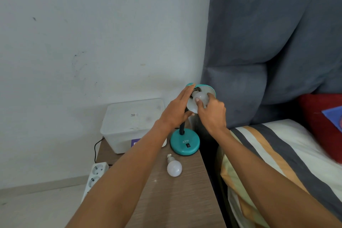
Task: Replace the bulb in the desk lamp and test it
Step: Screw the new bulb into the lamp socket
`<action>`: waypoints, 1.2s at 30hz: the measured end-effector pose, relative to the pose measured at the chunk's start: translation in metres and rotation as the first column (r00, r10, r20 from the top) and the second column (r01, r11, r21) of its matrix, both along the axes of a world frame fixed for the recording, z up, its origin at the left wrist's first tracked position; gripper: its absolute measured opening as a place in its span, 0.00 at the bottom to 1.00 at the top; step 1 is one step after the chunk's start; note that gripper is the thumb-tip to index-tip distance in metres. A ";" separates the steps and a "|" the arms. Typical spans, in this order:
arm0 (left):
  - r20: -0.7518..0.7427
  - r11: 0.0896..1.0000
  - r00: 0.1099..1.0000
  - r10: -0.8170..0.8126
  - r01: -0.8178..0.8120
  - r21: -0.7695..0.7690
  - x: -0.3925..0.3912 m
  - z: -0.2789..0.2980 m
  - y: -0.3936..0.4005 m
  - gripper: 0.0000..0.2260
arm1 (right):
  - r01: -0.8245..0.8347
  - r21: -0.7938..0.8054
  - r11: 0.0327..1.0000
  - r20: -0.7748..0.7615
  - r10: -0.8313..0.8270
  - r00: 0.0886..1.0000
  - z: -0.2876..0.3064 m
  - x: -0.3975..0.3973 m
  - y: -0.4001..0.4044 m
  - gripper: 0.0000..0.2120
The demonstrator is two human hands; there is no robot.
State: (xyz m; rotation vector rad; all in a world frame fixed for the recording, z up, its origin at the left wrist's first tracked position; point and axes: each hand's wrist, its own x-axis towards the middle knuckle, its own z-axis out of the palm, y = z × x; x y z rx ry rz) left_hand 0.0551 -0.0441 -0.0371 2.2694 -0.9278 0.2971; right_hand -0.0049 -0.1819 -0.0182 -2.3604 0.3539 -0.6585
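A teal desk lamp stands on its round base (185, 142) at the far right of the wooden bedside table (177, 200). Its teal shade (209, 89) is tipped up toward me. My left hand (177, 111) wraps the outside of the shade from the left. My right hand (211, 111) pinches a white bulb (200, 97) that sits at the socket inside the shade; whether it is screwed in I cannot tell. A second white bulb (174, 167) lies loose on the table in front of the base, screw cap pointing away from me.
A translucent lidded plastic box (129, 120) sits at the back left of the table. A white power strip (94, 177) hangs off the table's left edge with a black cord. A bed with a striped cover (277, 153) and a grey padded headboard (259, 42) borders the right.
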 end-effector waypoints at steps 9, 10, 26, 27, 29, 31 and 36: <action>0.008 1.000 1.000 0.004 -0.004 0.013 -0.001 0.000 0.000 0.45 | -0.107 -0.192 0.975 0.001 0.109 0.994 -0.007 -0.001 0.002 0.27; 0.007 1.000 1.000 0.002 -0.002 0.013 -0.001 0.001 0.000 0.45 | -0.089 -0.155 0.984 0.002 0.090 0.996 -0.007 0.000 0.001 0.25; 0.007 1.000 1.000 -0.013 0.013 -0.003 -0.004 0.003 0.001 0.42 | 0.042 0.079 0.996 -0.041 -0.039 0.998 -0.001 0.004 0.000 0.27; 0.007 1.000 1.000 -0.013 0.013 -0.002 -0.004 0.003 0.001 0.42 | 0.051 0.076 0.996 -0.020 -0.049 0.999 0.001 0.003 0.001 0.26; 0.008 1.000 1.000 -0.019 0.019 -0.006 -0.004 0.004 0.001 0.42 | 0.008 0.018 1.000 0.058 -0.009 0.998 0.003 0.001 0.003 0.21; 0.010 1.000 1.000 -0.022 0.022 -0.010 -0.005 0.004 0.001 0.41 | -0.061 -0.049 0.997 0.066 0.065 0.996 0.001 -0.001 0.003 0.19; 0.003 1.000 1.000 -0.025 0.025 -0.016 -0.003 0.003 0.002 0.41 | -0.099 -0.067 0.993 -0.015 0.098 0.995 -0.006 0.000 -0.003 0.25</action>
